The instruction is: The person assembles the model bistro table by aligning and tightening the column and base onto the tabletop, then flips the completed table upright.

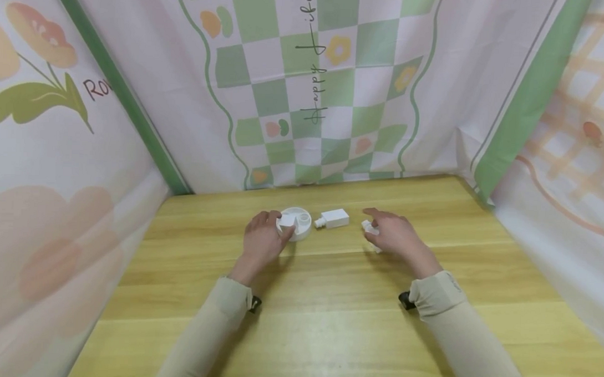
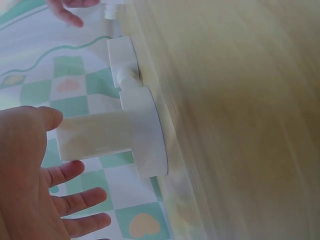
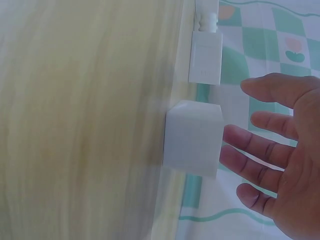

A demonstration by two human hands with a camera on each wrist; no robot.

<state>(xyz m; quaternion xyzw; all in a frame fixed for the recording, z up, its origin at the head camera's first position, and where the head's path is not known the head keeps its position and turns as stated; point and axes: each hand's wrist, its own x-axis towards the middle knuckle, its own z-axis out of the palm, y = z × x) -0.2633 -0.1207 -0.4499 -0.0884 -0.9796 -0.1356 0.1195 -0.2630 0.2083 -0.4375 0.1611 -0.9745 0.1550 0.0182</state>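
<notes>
In the head view my left hand [image 1: 264, 236] is at a white rectangular block [image 1: 288, 221] standing on a round white dish [image 1: 303, 230]. The left wrist view shows the thumb by the block's upper corner and the index finger by its lower edge, the other fingers spread. My right hand [image 1: 397, 234] hovers beside a white rectangular bottle [image 1: 370, 228], partly covered by the hand in the head view. In the right wrist view its fingers are spread, with the fingertips close to the bottle [image 3: 194, 140]. Between the hands lies another white bottle [image 1: 335, 218], its threaded neck towards the dish.
A raised ring [image 1: 305, 217] shows on the dish, right of the block. Everything stands on a wooden table [image 1: 317, 311]. Patterned curtains [image 1: 325, 100] hang behind its back edge and along both sides.
</notes>
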